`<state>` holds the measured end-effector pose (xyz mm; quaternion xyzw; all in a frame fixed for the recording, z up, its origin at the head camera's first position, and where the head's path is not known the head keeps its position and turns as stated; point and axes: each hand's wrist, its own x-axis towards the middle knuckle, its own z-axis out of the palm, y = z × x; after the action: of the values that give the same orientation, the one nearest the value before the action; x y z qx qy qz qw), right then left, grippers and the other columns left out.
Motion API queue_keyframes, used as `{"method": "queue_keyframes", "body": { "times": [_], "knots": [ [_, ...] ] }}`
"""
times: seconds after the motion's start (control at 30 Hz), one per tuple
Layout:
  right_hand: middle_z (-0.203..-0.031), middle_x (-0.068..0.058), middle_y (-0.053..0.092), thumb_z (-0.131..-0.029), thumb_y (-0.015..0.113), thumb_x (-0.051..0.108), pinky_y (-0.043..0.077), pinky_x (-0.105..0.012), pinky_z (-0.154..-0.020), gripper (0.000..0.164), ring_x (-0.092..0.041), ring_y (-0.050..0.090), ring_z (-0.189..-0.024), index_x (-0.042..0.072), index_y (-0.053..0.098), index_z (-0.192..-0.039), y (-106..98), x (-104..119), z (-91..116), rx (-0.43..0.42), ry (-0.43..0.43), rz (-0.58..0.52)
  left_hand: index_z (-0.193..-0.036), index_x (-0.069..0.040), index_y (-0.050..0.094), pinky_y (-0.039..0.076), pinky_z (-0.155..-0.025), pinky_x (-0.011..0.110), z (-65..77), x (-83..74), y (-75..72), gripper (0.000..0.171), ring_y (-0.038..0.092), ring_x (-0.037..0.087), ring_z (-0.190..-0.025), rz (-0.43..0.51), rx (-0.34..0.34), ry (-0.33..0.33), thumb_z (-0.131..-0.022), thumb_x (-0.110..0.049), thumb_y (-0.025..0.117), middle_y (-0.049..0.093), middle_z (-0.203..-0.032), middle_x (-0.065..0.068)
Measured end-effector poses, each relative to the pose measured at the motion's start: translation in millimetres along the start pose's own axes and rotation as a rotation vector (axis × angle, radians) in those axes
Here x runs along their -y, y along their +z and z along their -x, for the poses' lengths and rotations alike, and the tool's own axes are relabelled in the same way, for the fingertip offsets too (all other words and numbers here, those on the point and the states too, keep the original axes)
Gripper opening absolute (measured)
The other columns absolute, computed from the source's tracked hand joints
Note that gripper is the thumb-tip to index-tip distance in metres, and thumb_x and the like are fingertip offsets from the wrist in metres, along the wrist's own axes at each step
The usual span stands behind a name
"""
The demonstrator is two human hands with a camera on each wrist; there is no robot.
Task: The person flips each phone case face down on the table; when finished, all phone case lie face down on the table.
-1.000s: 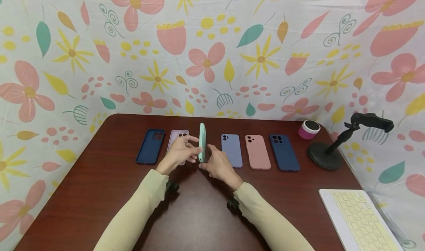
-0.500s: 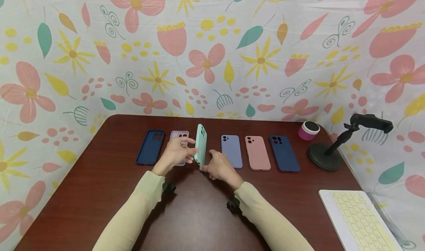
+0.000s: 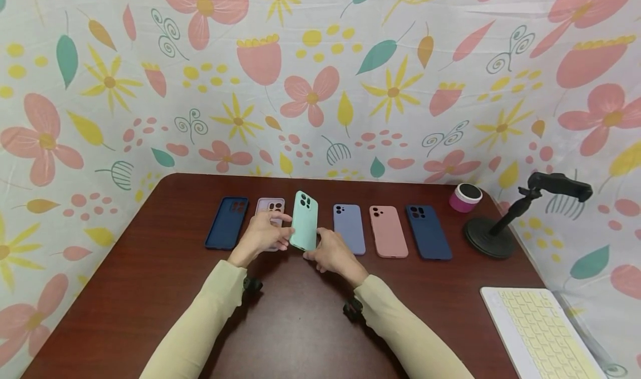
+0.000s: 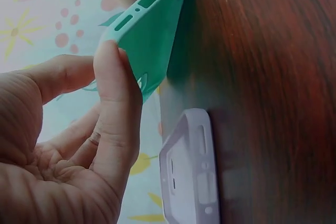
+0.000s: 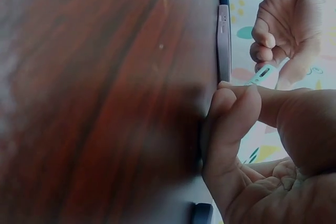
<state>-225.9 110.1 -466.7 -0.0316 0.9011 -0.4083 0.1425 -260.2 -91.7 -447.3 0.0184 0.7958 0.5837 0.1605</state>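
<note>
Mint case (image 3: 304, 223) has turned back-outward, clamped by the fingers of left hand (image 3: 262, 233) and right hand (image 3: 333, 251); left partly blocks lilac case (image 4: 189, 177); periwinkle case (image 3: 350, 229) lies just beside right.

Mint phone case (image 3: 304, 226), left side raised, camera holes (image 3: 305, 200) at far end

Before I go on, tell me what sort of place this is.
Probably an indoor tabletop workspace: phone cases lie in a row on a dark wooden table, with a keyboard at its right side and a flower-patterned backdrop behind.
</note>
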Motion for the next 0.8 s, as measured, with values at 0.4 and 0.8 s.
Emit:
{"method": "queue_keyframes", "body": {
  "times": [0.4, 0.8],
  "knots": [
    [-0.067, -0.010, 0.071, -0.100, 0.080, 0.013, 0.057, -0.028, -0.055, 0.073, -0.015, 0.067, -0.050, -0.007, 0.045, -0.160, -3, -2, 3, -0.002, 0.017, 0.041, -0.139, 0.009, 0.065, 0.068, -0.063, 0.035, 0.2, 3.5, 6.2, 0.039, 0.070, 0.012, -0.057, -0.100, 0.031, 0.030, -0.101, 0.000, 0.071, 0.072, -0.089, 0.017],
    [-0.079, -0.011, 0.072, -0.100, 0.079, 0.010, 0.055, -0.027, -0.050, 0.060, -0.015, 0.066, -0.048, -0.007, 0.054, -0.151, -4, -4, 5, -0.026, 0.006, 0.054, -0.134, 0.009, 0.071, 0.065, -0.058, 0.029, -1.3, 2.2, 18.6, 0.042, 0.071, 0.011, -0.052, -0.355, -0.005, 0.088, -0.094, -0.003, 0.081, 0.079, -0.082, 0.015]
  ]
}}
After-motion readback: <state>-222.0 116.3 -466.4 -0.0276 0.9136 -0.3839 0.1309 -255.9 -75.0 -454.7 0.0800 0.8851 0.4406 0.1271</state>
